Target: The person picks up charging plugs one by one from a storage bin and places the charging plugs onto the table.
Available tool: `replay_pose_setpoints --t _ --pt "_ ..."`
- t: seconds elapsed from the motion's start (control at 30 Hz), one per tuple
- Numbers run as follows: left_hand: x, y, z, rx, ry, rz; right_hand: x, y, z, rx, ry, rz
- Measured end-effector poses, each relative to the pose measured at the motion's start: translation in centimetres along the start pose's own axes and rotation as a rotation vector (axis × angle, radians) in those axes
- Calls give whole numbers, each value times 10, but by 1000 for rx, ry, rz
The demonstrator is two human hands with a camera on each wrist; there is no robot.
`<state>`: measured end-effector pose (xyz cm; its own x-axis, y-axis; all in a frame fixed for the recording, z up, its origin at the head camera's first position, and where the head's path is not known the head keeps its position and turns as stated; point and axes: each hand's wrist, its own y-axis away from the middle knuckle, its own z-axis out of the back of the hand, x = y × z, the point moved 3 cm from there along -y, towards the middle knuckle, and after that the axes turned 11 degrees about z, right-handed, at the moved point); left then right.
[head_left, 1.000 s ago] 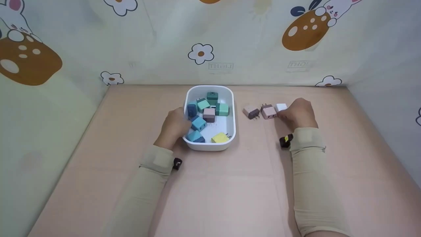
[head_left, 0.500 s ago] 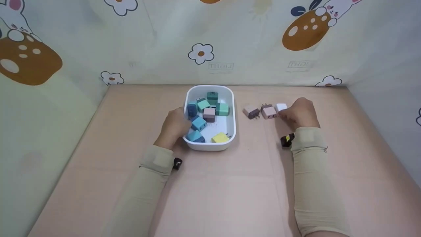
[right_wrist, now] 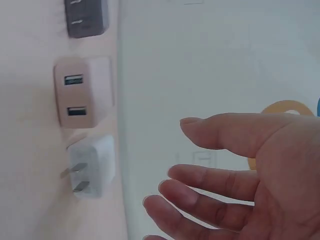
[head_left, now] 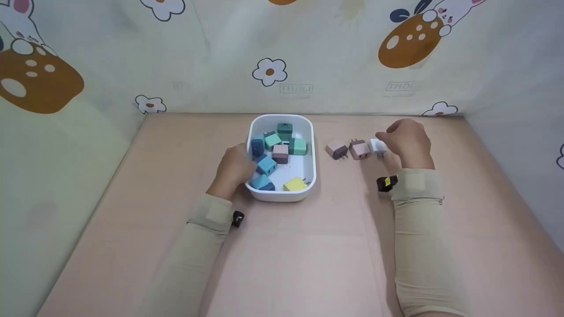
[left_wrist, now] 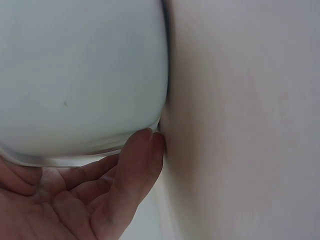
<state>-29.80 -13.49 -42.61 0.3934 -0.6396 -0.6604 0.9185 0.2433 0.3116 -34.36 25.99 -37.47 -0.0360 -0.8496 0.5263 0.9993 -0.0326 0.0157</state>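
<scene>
A white plastic bin point(head_left: 282, 196) holds several USB wall chargers, among them a yellow charger point(head_left: 294, 184) and a light blue charger point(head_left: 266, 165). My left hand point(head_left: 234, 169) grips the bin's left side, overlapping the rim in the head view; the left wrist view shows thumb and fingers against its lower outer wall. To the right of the bin, a white charger point(head_left: 378, 146) with two metal prongs stands at the end of a row. My right hand point(head_left: 407, 140) hovers just beside and above it, fingers relaxed and apart, holding nothing in the right wrist view.
In the row with the white charger are a pink charger point(head_left: 360, 149) with two USB ports and a pink-and-dark charger point(head_left: 337, 150). A pink cloth covers the table point(head_left: 308, 255). Behind rises a backdrop point(head_left: 211, 66) printed with flowers and rabbits.
My right hand has let go of the white charger and lifted up and away to the right, its fingers spreading. The charger's prongs now show. The left hand and bin have not moved.
</scene>
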Motion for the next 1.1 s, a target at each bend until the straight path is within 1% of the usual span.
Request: replay_pose_setpoints --t 0.1,0.27,0.47,0.73,0.87,1.1 --pt "-1 0 0 4 2 5 4 1 3 -9 -2 9" --pt "-2 0 0 13 -5 21 10 4 6 0 3 30" --pt "-2 -1 0 12 -19 27 23 7 7 6 -7 63" --pt "-2 -1 0 13 -16 32 39 12 1 -2 -13 102" --pt "-1 0 0 21 -9 21 48 14 -2 -5 -5 122" --pt "-1 1 1 16 1 10 64 20 -5 4 1 165"
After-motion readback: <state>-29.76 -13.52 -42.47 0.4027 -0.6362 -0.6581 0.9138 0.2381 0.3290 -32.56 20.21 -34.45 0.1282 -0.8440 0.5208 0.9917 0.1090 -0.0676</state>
